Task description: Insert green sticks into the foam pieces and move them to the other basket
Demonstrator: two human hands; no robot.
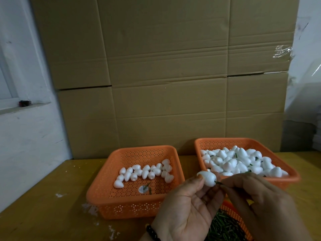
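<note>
My left hand (187, 204) pinches a white egg-shaped foam piece (208, 178) between thumb and fingers, in front of the two orange baskets. My right hand (257, 202) pinches a short green stick (219, 183) whose tip sits at the foam piece's lower end. The left orange basket (104, 193) holds several plain foam pieces (145, 173) and loose green sticks (148, 186). Foam pieces (239, 164), some with green sticks showing, are heaped in the right orange basket (293, 176).
A small orange container (232, 213) of green sticks (224, 228) lies under my hands at the bottom edge. The baskets stand on a yellow-brown table (43, 197) with white crumbs. Stacked cardboard boxes (165, 75) rise right behind the baskets. A white wall with a ledge is at left.
</note>
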